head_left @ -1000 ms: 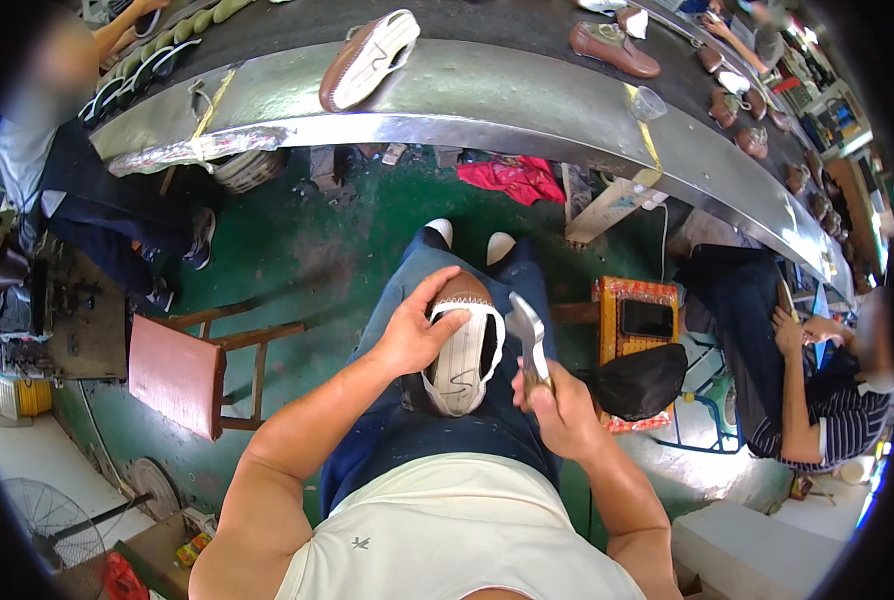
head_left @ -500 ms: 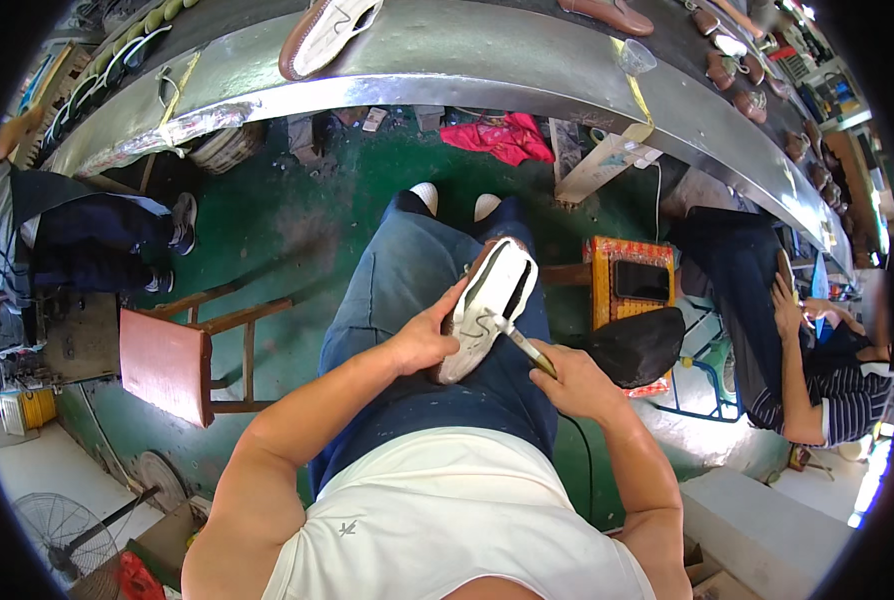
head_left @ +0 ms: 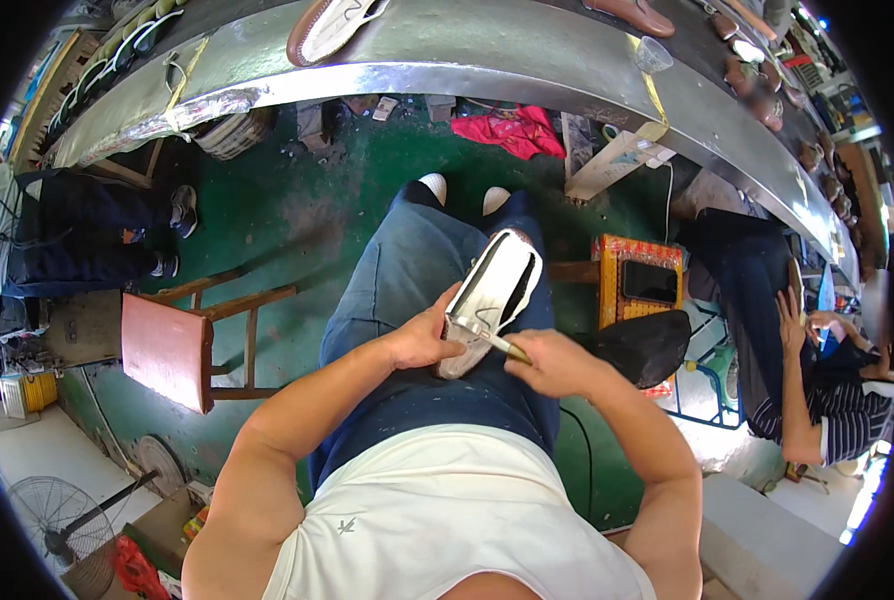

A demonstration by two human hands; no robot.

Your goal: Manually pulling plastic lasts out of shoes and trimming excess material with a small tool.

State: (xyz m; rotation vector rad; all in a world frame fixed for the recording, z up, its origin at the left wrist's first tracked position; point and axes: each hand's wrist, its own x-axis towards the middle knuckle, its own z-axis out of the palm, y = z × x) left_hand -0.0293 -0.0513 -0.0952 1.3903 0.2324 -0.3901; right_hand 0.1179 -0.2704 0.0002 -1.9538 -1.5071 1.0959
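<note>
We hold the shoe (head_left: 487,292) on our lap (head_left: 387,290), left hand (head_left: 425,340) gripping its side; our right hand (head_left: 552,362) is wrapped around the hammer (head_left: 496,341), its head over the shoe.

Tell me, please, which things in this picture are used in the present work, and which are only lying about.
In use:
- shoe, held by the left hand
- hammer, held by the right hand, its head over the shoe; contact is hard to tell

Only lying or standing about:
- phone
- red cloth
- stool
- fan
</note>
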